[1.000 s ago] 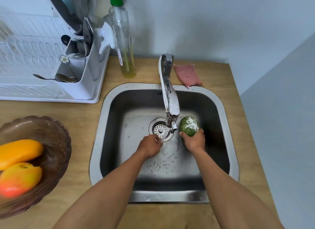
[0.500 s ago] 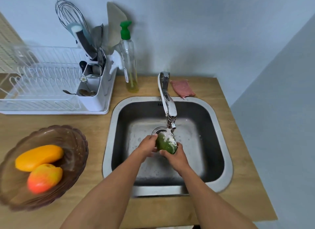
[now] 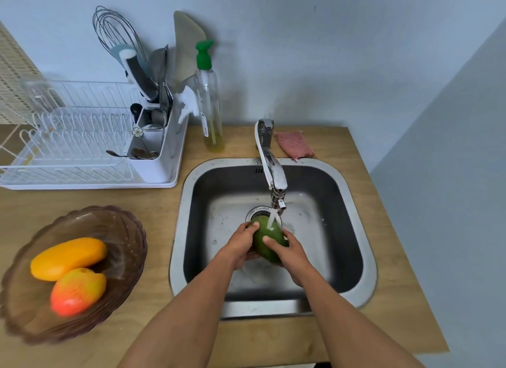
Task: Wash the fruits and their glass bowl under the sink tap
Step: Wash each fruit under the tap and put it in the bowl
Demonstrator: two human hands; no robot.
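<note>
Green mango (image 3: pixel 267 240): is being held inside the sink (image 3: pixel 180 203), over the drain, its long axis running from upper left to lower right.
Left hand (image 3: pixel 241 244): is wrapping the mango's left side, thumb lying across the top; its grip is clamped on the fruit.
Right hand (image 3: pixel 290 254): is cupping the mango's lower right side, thumb pressing on the skin; its grip is likewise clamped on the fruit.
Tap (image 3: pixel 271 167): is reaching from the back rim out over the basin, its spout sitting just above the mango.
Water (image 3: pixel 272 219): is running in a white stream and landing on the upper end of the mango.
Glass bowl (image 3: pixel 131 230): is sitting on the bench (image 3: pixel 383 299) to the left of the sink, well apart from the hands; it is brown-tinted with a scalloped rim.
Yellow mango (image 3: pixel 68 258): is lying in the bowl, toward the back.
Red-orange mango (image 3: pixel 78 291): is lying in the bowl in front of the yellow one, touching it.
Dish rack (image 3: pixel 68 148): is standing at the back left of the bench, with a whisk (image 3: pixel 115 30) and other utensils sticking up from its holder.
Soap bottle (image 3: pixel 210 104): is standing upright between the rack and the tap, green pump on top.
Pink cloth (image 3: pixel 294 145): is lying on the bench just right of the tap's base.
</note>
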